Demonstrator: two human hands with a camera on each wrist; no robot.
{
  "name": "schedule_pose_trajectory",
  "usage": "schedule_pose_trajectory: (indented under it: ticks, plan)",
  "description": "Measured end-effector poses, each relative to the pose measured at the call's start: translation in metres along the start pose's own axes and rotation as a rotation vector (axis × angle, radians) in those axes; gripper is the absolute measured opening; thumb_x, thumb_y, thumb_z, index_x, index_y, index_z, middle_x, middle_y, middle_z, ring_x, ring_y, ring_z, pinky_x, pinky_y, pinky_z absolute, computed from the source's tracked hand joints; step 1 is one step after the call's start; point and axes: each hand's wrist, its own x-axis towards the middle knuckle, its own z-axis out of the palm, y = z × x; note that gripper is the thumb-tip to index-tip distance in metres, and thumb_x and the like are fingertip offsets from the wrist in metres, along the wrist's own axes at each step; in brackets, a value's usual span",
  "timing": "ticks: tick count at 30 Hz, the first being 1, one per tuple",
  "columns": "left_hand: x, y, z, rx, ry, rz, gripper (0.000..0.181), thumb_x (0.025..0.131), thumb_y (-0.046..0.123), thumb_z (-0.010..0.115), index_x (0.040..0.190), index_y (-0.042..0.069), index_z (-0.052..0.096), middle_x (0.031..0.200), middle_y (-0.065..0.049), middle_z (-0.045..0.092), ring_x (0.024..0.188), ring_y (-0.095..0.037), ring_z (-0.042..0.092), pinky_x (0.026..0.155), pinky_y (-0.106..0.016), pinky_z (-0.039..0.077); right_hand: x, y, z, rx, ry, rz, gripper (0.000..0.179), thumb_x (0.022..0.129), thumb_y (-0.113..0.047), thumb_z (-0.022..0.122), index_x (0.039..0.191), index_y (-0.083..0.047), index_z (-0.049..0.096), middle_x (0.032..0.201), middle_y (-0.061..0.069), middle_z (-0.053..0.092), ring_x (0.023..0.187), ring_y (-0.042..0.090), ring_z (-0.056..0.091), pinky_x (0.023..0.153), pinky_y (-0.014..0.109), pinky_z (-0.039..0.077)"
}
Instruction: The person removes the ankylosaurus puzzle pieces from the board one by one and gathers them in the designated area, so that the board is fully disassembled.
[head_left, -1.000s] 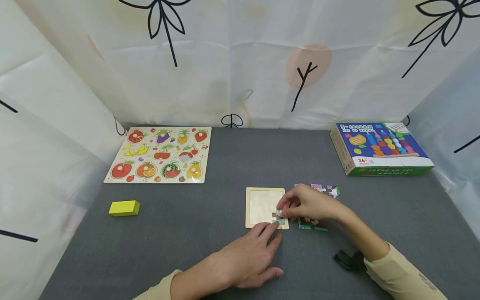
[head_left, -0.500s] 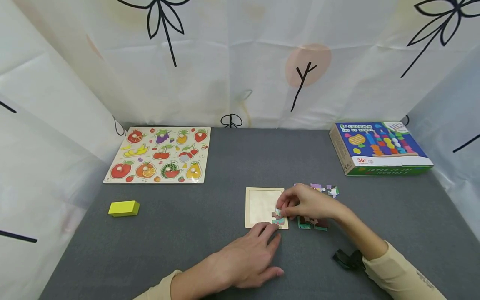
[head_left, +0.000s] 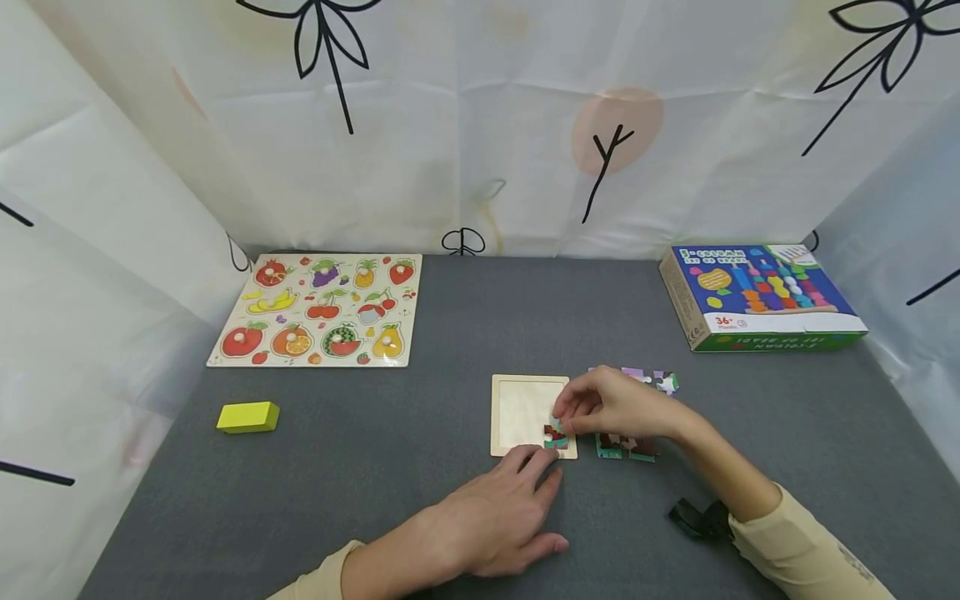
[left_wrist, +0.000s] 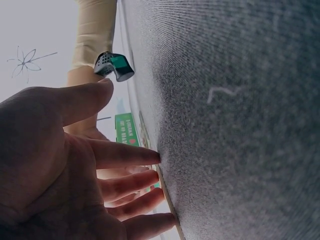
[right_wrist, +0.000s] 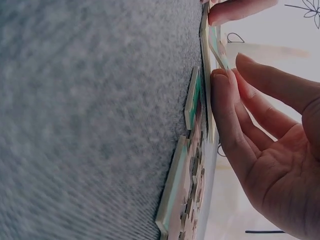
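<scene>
A small square wooden puzzle tray [head_left: 517, 412] lies on the grey table, with printed jigsaw pieces [head_left: 555, 437] in its lower right corner. My right hand [head_left: 618, 406] is over the tray's right side and pinches a jigsaw piece [right_wrist: 218, 54] between thumb and fingertips. That piece stands tilted against the tray in the right wrist view. My left hand [head_left: 498, 517] is palm down with fingers spread, its fingertips at the tray's near edge. In the left wrist view its fingers [left_wrist: 130, 154] are stretched out and hold nothing.
Several loose jigsaw pieces [head_left: 626, 447] lie right of the tray, partly hidden under my right hand. A fruit puzzle board [head_left: 352, 329] is at the back left, a yellow block [head_left: 248, 417] before it. A blue game box [head_left: 765, 300] stands back right. A black strap [head_left: 697, 518] is by the right sleeve.
Both hands stay almost in place. The printed pieces in the tray's corner look darker and redder now, with less glare; my right fingers have shifted only slightly.
</scene>
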Motion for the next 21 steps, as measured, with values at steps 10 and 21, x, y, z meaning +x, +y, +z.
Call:
schedule_pose_trajectory:
  ticks: [10, 21]
  plan:
    - [-0.001, 0.001, -0.001, 0.037, 0.018, 0.008, 0.069, 0.11, 0.065, 0.046, 0.151, 0.011, 0.061, 0.16, -0.006, 0.047, 0.145, -0.023, 0.045, 0.124, -0.031, 0.043, 0.001, -0.004, 0.005, 0.021, 0.021, 0.008, 0.006, 0.098, -0.004, 0.076, 0.104, -0.004, 0.075, 0.094, 0.007, 0.076, 0.082, 0.008, 0.072, 0.078, 0.025, 0.063]
    - [0.001, -0.001, -0.001, -0.013, -0.033, 0.011, 0.07, 0.111, 0.064, 0.044, 0.155, 0.011, 0.058, 0.162, -0.006, 0.047, 0.148, -0.023, 0.044, 0.126, -0.033, 0.043, -0.021, -0.004, -0.005, 0.05, 0.081, 0.045, 0.01, 0.101, -0.006, 0.075, 0.11, -0.001, 0.074, 0.097, 0.009, 0.077, 0.082, 0.009, 0.072, 0.078, 0.024, 0.063]
